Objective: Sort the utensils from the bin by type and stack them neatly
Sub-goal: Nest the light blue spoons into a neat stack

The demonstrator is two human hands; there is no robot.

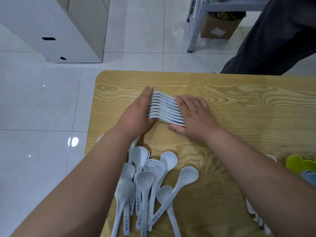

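On the wooden desk [239,103], a row of white spoons [164,108] lay nested together on their sides, handles pointing left and bowls to the right, near the far left part of the desktop. The left hand [136,113] stood on its edge with fingers straight and together, its palm pressed flat against the ends of the handles. The right hand [195,115] lay palm down over the bowl end of the row, fingers extended and slightly spread across the spoons, the thumb resting on the desk at the near side of the row. Neither hand curled round anything; both pressed the row from opposite ends.

Closer to the person, between the two forearms, a loose pile of white spoons [147,182] lay crossed over one another, most with bowls pointing away and handles toward the near edge. Some handles carried faint grey print, too blurred to read. One spoon [186,177] lay a little apart to the right of the pile, at a slant. More white spoon handles [256,218] showed just beside the right forearm at the near right, partly hidden by it.

At the right edge of the desk sat a lime-green item [297,164] with a pale blue one [310,178] just in front of it; what they were could not be told.

Beyond the desk, on the pale tiled floor [42,108], stood a white cabinet [68,31], a grey metal rack [196,24] with a cardboard box [220,26] under it, and another person's dark trouser leg [273,40].
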